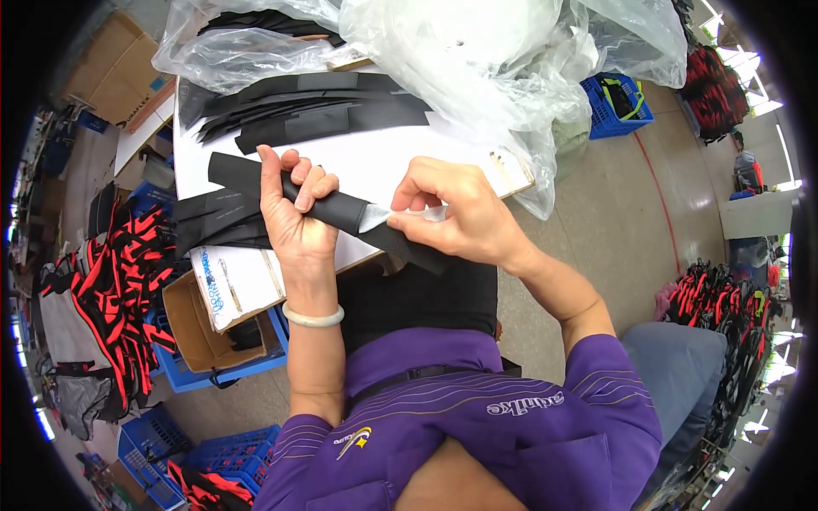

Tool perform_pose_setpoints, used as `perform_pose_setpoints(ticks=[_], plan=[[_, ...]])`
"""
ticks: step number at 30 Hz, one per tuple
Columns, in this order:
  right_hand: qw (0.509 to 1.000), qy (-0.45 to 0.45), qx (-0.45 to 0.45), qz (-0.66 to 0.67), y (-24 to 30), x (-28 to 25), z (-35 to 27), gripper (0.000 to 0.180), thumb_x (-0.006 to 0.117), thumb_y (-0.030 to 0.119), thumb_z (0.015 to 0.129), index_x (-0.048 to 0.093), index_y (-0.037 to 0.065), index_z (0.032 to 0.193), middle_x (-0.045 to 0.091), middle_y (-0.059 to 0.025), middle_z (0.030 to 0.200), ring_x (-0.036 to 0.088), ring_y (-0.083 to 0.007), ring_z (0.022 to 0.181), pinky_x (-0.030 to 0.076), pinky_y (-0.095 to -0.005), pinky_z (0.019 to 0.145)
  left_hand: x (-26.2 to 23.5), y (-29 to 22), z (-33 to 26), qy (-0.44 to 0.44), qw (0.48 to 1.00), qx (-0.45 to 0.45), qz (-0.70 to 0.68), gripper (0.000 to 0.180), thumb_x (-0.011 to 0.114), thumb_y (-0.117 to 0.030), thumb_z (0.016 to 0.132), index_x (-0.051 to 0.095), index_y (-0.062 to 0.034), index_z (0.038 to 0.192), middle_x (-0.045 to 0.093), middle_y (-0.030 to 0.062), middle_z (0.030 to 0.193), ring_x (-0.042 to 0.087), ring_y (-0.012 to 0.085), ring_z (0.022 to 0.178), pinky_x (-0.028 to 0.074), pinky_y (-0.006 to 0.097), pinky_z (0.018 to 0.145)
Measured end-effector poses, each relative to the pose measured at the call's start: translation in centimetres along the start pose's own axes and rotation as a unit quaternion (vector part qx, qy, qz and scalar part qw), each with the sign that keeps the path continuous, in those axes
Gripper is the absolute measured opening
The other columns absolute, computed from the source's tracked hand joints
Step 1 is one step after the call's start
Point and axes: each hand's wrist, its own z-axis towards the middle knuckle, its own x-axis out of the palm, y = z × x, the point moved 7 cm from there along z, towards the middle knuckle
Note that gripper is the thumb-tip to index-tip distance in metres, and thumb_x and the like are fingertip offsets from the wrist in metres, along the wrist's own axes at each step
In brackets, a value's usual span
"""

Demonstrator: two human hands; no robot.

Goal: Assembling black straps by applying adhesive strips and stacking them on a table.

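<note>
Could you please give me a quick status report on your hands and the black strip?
Left hand gripping black strip. Right hand pinching whitish film at the strip. Clear plastic sheeting bunched beyond, apart from both hands.

Left forearm [315, 366]: almost upright from below, wrist [312, 281] nearly straight
Left hand [294, 204]: palm-side toward us, outermost digit [269, 170] standing up, the others curled in a grip
Right forearm [554, 277]: slanting inward from a bent elbow [592, 319]
Right hand [464, 209]: back uppermost, fingers folded, thumb [411, 227] forward in a pinch
</note>
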Motion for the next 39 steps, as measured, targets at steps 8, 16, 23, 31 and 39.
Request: perform_pose_setpoints(ticks=[8,16,23,31,39], plan=[[0.99,-0.137,-0.013,-0.033,-0.4,2.2,0.1,0.018,0.076,0.006,0.07,0.06,0.001,0.077,0.056,-0.0063,0.067,0.055,-0.0167,0.057,0.044,-0.0284,0.051,1.0,1.8,-0.5,0.014,0.997,0.047,0.063,0.029,0.064,-0.034,0.091,0.057,-0.0065,0.082,0.045,0.0004,0.066,0.037,0.0094,0.048,0.038,0.025,0.055],[0.995,-0.066,-0.04,-0.066,0.2,0.6,-1.5,0.021,0.075,0.002,0.072,0.06,-0.001,0.087,0.06,-0.0086,0.081,0.057,-0.0167,0.059,0.047,-0.0277,0.052,0.3,1.0,-0.2,-0.015,0.999,0.027,-0.028,0.032,0.067,-0.032,0.089,0.055,-0.0043,0.079,0.039,0.001,0.064,0.031,0.0095,0.045,0.034,0.024,0.049],[0.986,-0.092,-0.128,-0.06,0.9,1.4,-0.6,0.018,0.076,0.001,0.071,0.061,-0.001,0.081,0.062,-0.0101,0.084,0.062,-0.0228,0.066,0.049,-0.0308,0.056,-0.1,2.1,-0.4,-0.022,0.999,-0.015,-0.019,0.034,0.064,-0.036,0.091,0.055,-0.0062,0.077,0.039,0.0002,0.063,0.033,0.0095,0.044,0.035,0.025,0.048],[0.982,-0.142,-0.116,-0.051,0.1,2.1,-0.9,0.019,0.078,0.008,0.07,0.07,0.006,0.086,0.059,-0.0083,0.086,0.058,-0.0197,0.07,0.048,-0.029,0.058,0.2,3.2,-0.7,-0.023,0.998,-0.045,-0.035,0.033,0.063,-0.035,0.091,0.055,-0.0069,0.076,0.04,0.0001,0.063,0.033,0.0094,0.044,0.035,0.024,0.048],[0.972,-0.122,-0.126,-0.155,0.1,2.9,-2.3,0.033,0.077,0.024,0.073,0.072,0.015,0.105,0.056,-0.0072,0.087,0.053,-0.02,0.071,0.047,-0.0318,0.059,0.2,2.3,-0.5,-0.02,0.999,-0.025,-0.042,0.033,0.063,-0.035,0.092,0.055,-0.0061,0.077,0.04,0.0,0.062,0.033,0.0093,0.044,0.036,0.024,0.048]])
